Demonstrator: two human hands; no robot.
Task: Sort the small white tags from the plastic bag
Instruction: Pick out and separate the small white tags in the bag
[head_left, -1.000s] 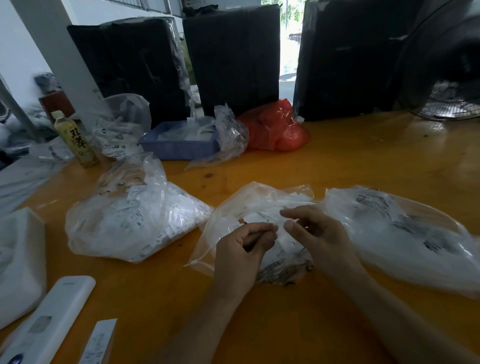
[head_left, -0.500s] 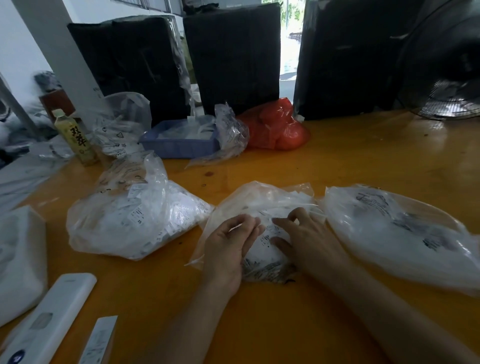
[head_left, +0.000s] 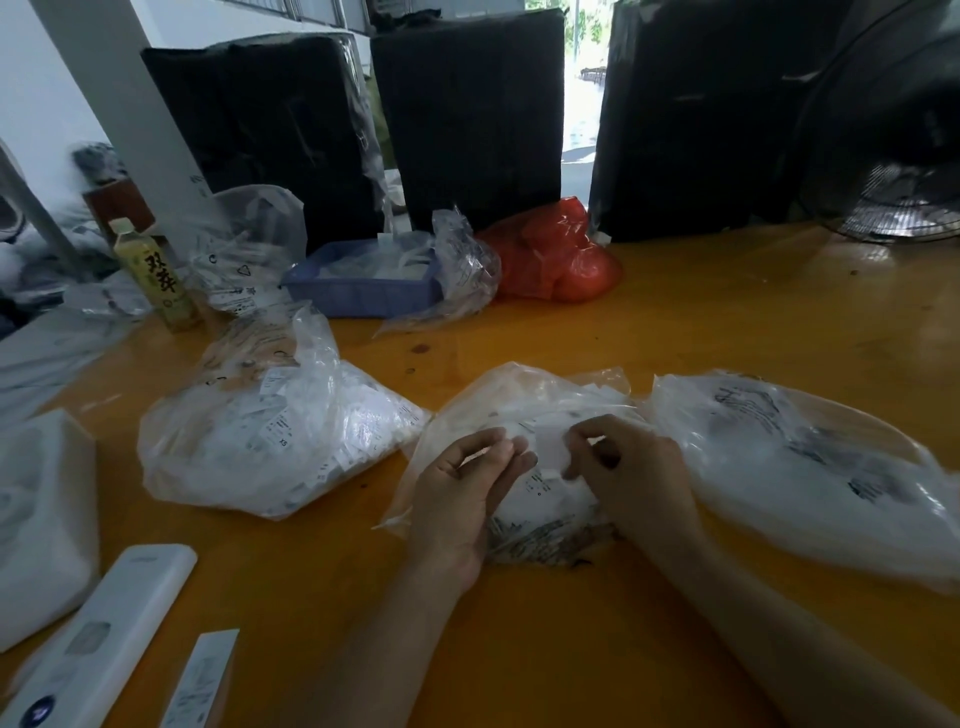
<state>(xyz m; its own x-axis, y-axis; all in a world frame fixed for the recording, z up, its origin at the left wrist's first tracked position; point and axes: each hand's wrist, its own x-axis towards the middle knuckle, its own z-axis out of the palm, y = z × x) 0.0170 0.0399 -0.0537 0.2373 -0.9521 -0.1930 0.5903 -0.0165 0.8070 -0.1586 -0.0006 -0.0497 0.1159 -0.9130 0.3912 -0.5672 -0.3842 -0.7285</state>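
A: Where are the tags now?

B: Most lie inside the middle bag (head_left: 524, 410) on the counter (head_left: 727, 332), between a full bag (head_left: 270, 441) to the left and a flatter bag (head_left: 810, 467) to the right. Both hands are over the middle bag.

A: What do the hands hold?

B: The right hand (head_left: 634, 478) has its fingers curled and pinches a small white tag (head_left: 550, 474) at the tips. The left hand (head_left: 462, 499) has bent fingers that meet the thumb; it seems to pinch something thin and white, but I cannot tell exactly what.

A: Which step is this?

B: I think it is the picking step, separating single tags from the pile.

A: And the next move?

B: Probably to read the tag's print, then put it with its group. It needs a light pinch, because the tags are thin and stick together.
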